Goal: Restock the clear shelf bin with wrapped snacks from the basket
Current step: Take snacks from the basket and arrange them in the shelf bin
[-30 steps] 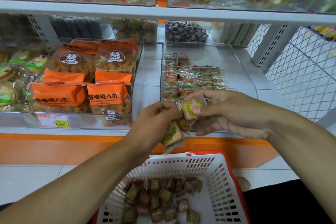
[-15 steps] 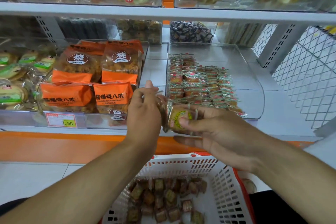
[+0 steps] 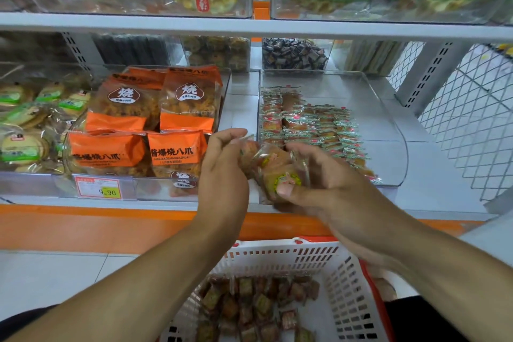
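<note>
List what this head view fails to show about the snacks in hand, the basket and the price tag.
- Wrapped snacks in hand: count unclear, motion blur and overlapping fingers of the left hand and right hand.
- Basket: near part cut off by the bottom edge.
- Price tag: small print too small to read.

Shelving: white metal shelves (image 3: 249, 29) are edged with an orange strip (image 3: 83, 228).
Side: a white wire mesh panel (image 3: 472, 119) is fixed at right.
Floor: pale tiles (image 3: 50, 277) are laid.

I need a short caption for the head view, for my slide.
Both hands, left and right, hold wrapped snacks before the clear bin, above the basket.
</note>
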